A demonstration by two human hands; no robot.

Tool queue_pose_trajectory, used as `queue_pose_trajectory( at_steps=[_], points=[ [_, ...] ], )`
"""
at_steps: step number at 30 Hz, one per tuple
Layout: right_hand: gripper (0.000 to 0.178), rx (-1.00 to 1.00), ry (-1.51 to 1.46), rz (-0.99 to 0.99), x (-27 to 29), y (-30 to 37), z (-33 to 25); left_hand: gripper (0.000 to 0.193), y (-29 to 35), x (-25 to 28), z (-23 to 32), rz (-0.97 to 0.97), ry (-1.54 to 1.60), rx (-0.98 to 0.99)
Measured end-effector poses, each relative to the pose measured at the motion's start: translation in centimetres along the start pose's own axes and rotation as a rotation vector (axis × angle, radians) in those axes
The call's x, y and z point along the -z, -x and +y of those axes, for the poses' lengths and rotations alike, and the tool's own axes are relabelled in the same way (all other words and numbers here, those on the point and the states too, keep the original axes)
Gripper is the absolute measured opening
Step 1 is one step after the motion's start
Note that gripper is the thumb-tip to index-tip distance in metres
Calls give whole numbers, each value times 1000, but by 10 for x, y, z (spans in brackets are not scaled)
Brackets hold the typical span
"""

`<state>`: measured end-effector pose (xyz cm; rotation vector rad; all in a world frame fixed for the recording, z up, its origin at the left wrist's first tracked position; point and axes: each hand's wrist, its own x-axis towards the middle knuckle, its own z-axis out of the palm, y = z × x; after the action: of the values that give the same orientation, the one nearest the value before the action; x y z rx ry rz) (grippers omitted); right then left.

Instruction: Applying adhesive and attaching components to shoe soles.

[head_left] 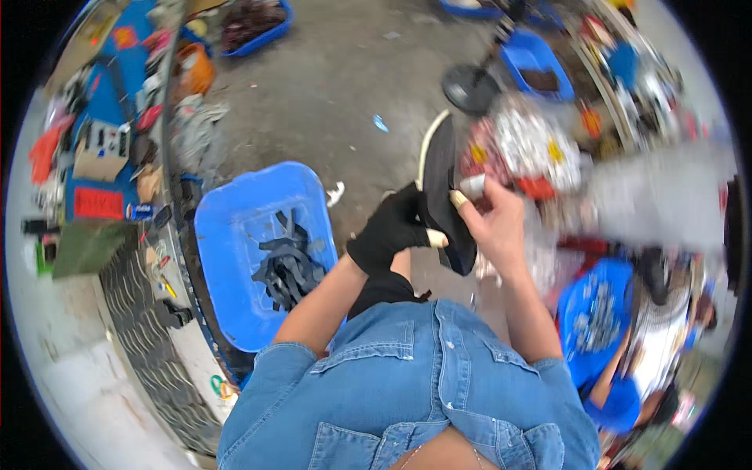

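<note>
A long black piece (445,168), shaped like a shoe sole with a cream edge, is held upright between my two hands; its exact kind is unclear. My left hand (392,229), in a black glove with bare or covered fingertips, is closed around its left side, thumb across the lower part. On the other side my right hand (497,219), ungloved, pinches the edge, with pale covers on thumb and forefinger. Some of the left fingers are hidden behind the piece. Left of my gloved hand stands a blue tub (223,235) with dark cut strips (288,262) inside.
A cluttered bench (174,266) with scissors (222,386) runs along the left. Bagged silvery and red material (533,149) and another blue tub (540,51) lie ahead right. A round black base (470,88) stands on the floor. Another person (615,403) is at lower right.
</note>
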<state>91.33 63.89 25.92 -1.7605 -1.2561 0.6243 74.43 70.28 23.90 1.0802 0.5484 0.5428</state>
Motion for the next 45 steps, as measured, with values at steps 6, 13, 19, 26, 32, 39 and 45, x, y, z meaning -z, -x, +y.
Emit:
queue_pose_trajectory(
  at_steps=[6, 13, 19, 26, 32, 39, 45],
  points=[
    [9, -177, -513, -458, -93, -234, -4, 54, -113, 150, 72, 143, 90, -59],
    [10, -231, -554, -552, -131, -496, -41, 61, -304, 265, 165, 265, 329, -47],
    [23, 447, -858, -514, -75, -760, -112, 77, -509, 430, 214, 250, 817, -83],
    [14, 1068, -1377, -1038, -90, -1042, -237, 76, -664, 586, 318, 531, 774, -177],
    [14, 924, -1080, -1072, -183, -1290, -246, 68, -817, 730, 399, 687, 858, -208],
    [73, 554, -398, -631, -391, -1676, -171, 50, -1092, 930, 608, 420, 453, 24],
    [44, 199, -495, -985, -455, -1930, -166, 48, -1319, 1073, 760, 361, 121, 195]
  ],
)
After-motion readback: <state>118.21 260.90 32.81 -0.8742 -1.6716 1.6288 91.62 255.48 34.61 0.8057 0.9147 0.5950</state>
